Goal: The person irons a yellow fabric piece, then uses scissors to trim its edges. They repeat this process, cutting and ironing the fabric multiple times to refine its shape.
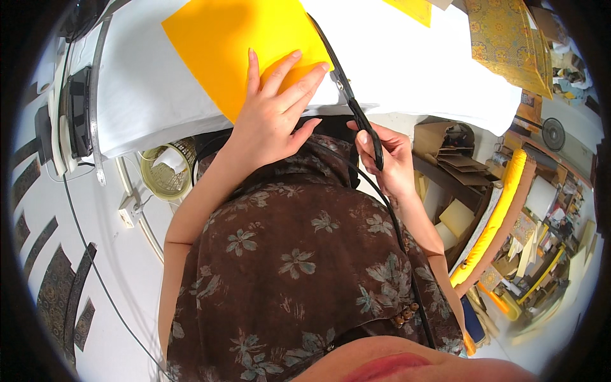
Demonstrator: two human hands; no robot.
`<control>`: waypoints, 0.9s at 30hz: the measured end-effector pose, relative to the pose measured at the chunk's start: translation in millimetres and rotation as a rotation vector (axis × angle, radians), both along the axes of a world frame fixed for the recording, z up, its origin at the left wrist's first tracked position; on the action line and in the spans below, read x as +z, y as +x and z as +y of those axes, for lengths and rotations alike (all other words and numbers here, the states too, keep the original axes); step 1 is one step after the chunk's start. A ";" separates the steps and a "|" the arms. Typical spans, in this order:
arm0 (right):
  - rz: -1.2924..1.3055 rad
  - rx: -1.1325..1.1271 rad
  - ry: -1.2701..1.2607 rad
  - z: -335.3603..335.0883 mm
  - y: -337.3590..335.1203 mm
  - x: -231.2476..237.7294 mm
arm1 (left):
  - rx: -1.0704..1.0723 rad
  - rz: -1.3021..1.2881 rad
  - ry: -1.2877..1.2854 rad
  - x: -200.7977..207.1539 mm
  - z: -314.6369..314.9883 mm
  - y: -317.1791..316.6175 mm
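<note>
On my feed: right hand [393, 156] nearest, clamped around black-handled tool [363, 118], kind unclear. Left hand [272, 113], apart from right, spread flat on yellow sheet [232, 41]; tool's far end beside sheet's right edge. Sheet on white tabletop [407, 70]; gold patterned panel [506, 44] toward far right.

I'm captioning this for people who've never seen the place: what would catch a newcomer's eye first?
Probably the bright yellow sheet at the top, with the left hand spread flat on it. Next, the long black tool in the right hand, along the sheet's right side. The brown flowered garment fills the lower middle.
</note>
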State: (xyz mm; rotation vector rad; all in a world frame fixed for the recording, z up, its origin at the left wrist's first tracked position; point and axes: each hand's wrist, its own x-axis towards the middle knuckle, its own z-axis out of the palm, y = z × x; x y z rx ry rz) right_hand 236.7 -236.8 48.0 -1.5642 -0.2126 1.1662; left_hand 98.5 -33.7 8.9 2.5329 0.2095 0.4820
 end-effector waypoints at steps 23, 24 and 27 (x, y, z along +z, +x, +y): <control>0.082 -0.029 0.006 8.0 13.0 4.7 | -0.074 -0.062 -0.044 -1.7 -6.8 -4.6; 0.078 -0.025 0.013 8.8 13.8 4.2 | -0.074 -0.066 -0.044 -1.7 -8.2 -4.5; 0.057 -0.021 0.014 8.2 12.2 3.4 | -0.076 -0.081 -0.072 -5.5 -9.8 -4.4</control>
